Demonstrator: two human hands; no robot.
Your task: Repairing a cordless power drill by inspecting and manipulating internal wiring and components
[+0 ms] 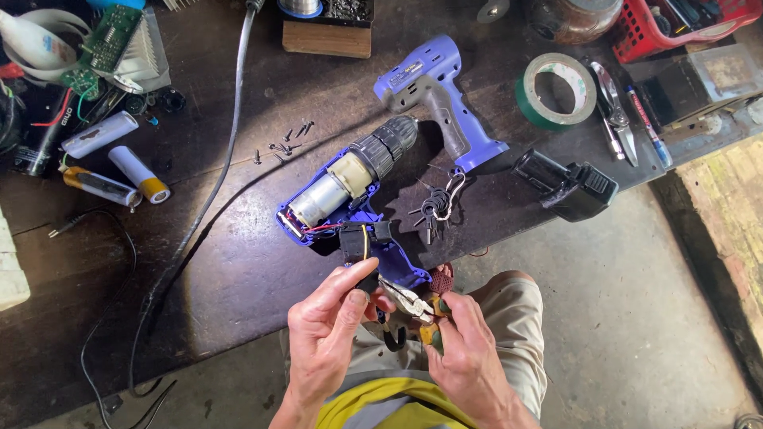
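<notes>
An opened blue cordless drill half [350, 191] lies on the dark workbench [238, 270], its motor, gearbox and black chuck exposed. My left hand [326, 326] pinches the black trigger switch [359, 248], which hangs by wires at the drill's handle end. My right hand [465, 349] grips pliers [407, 300] with yellow-green handles; their jaws point at the switch. The other blue and grey shell half [435, 99] lies further back. Several black screws [286, 144] are scattered near the chuck.
A black battery pack [568, 187] sits near the bench edge at the right. Green tape roll [558, 89], cutters [613, 107], a pen and a red basket [675, 28] lie far right. Cylindrical cells [119, 163], a circuit board [107, 40] and cables fill the left.
</notes>
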